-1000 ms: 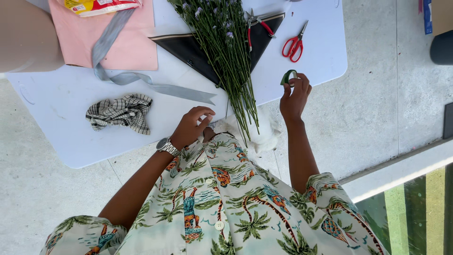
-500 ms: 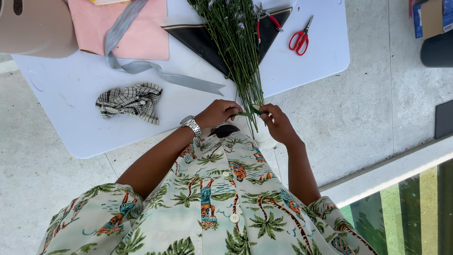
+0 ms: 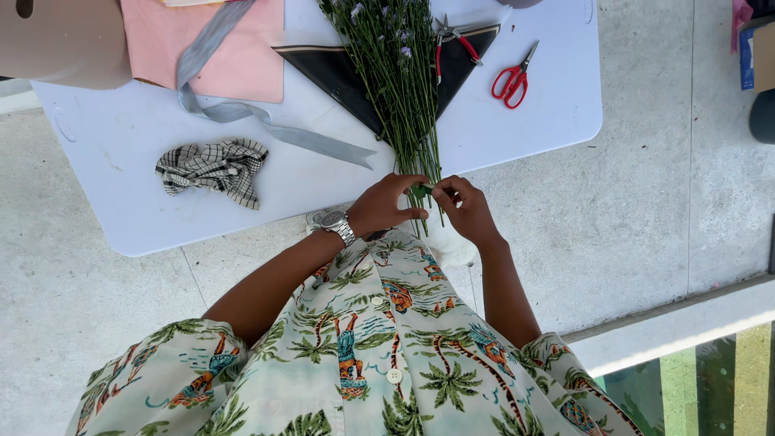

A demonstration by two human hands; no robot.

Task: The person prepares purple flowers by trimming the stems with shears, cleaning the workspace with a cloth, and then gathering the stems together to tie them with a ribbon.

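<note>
On the white table, a crumpled checked cloth and a smooth grey ribbon are seen. The thin green stems at the table edge are pinched by the left hand and right hand, both closed on a small green tape piece. The tape is best kept tight and flat while wrapped; red scissors lie apart.
</note>
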